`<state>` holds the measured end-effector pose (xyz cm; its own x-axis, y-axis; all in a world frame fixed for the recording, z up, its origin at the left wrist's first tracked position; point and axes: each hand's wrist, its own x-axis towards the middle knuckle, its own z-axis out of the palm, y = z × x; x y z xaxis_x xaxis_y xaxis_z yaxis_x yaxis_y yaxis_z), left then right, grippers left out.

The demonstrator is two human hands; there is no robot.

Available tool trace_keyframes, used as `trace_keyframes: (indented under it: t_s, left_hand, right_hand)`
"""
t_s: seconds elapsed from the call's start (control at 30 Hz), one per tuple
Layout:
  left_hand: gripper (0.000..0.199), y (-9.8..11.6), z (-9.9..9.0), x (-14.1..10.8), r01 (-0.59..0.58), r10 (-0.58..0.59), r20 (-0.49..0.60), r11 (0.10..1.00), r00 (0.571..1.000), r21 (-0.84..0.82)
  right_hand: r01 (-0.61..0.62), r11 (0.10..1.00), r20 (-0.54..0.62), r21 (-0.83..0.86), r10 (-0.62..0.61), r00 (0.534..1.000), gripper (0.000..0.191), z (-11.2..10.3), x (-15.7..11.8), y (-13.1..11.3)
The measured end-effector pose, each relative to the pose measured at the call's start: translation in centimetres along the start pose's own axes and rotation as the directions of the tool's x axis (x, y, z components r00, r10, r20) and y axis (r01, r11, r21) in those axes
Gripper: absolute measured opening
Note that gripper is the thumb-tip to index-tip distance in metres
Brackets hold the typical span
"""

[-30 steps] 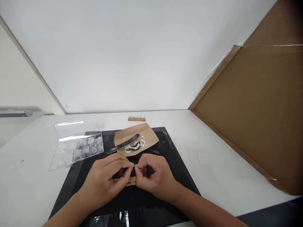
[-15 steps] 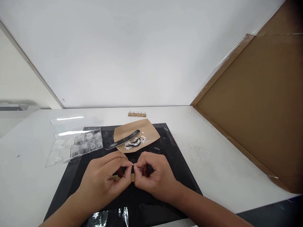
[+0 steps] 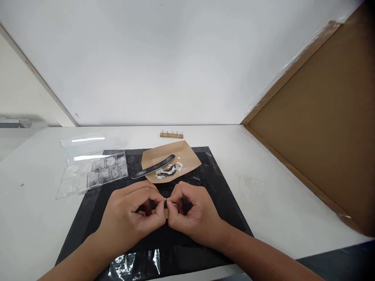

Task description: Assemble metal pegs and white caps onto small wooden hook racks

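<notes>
My left hand (image 3: 134,212) and my right hand (image 3: 191,214) meet fingertip to fingertip over the black mat (image 3: 205,253). Both are closed in a pinch around a tiny dark and silvery piece (image 3: 165,200), too small to make out. Partly hidden beneath the fingers is a tan wooden strip (image 3: 166,213). Beyond the hands, brown paper (image 3: 187,156) carries a curved black file (image 3: 154,167), small white pieces (image 3: 179,167) and black scraps (image 3: 171,170).
An open clear compartment box (image 3: 107,171) with clear pieces stands at the left. A wooden strip with small upright clips (image 3: 171,135) lies at the back. Clear slivers (image 3: 196,178) rest on the mat. A cardboard panel (image 3: 316,117) rises at the right.
The view has tilted slightly, so the table items appear higher. My fingertips have parted a little at the top, showing more of the tiny piece; both hands remain pinched together.
</notes>
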<state>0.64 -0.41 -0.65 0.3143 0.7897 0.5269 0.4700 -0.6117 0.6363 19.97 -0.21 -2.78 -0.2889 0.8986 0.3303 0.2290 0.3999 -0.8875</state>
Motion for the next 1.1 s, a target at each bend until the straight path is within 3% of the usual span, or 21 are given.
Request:
trace_keyframes:
  t_s: [0.57, 1.1]
  left_hand:
    - [0.014, 0.10, -0.23, 0.23, 0.214, -0.207, 0.091, 0.974, 0.974, -0.076]
    - [0.011, 0.08, -0.29, 0.23, 0.022, -0.023, 0.057, 0.999, 0.998, 0.026]
  right_hand:
    - [-0.094, 0.991, 0.020, 0.092, 0.092, 0.996, 0.011, -0.34, 0.22, -0.35]
    - [-0.001, 1.000, -0.008, -0.016, 0.001, 1.000, 0.013, -0.46, 0.18, -0.46]
